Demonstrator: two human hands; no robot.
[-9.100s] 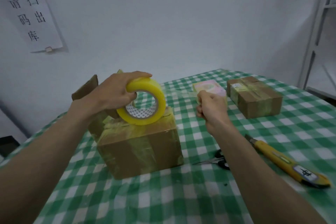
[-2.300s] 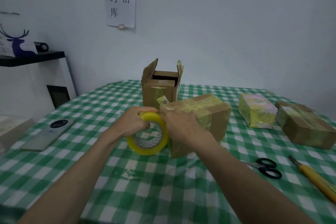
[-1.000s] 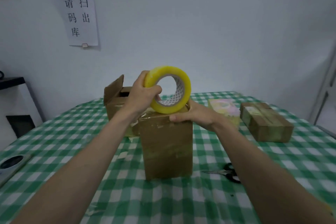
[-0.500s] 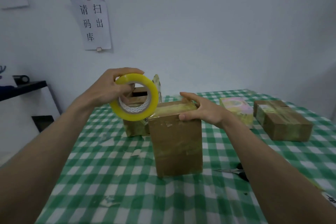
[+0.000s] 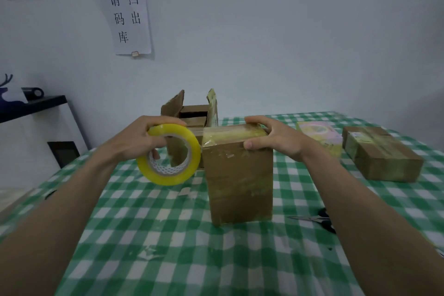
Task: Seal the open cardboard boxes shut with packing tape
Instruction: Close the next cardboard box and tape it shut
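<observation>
Now, in the head view, your left hand (image 5: 144, 137) has lowered the tape roll (image 5: 169, 154) beside the upright box (image 5: 239, 175), tape stretched onto its top; your right hand (image 5: 271, 136) clasps that top. Behind, the open box (image 5: 189, 113) awaits sealing.

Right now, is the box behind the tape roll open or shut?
Open. The rear cardboard box has its flaps standing up, and its dark inside shows between them.

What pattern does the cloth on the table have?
The tablecloth has a green and white check pattern, seen in the head view.
</observation>
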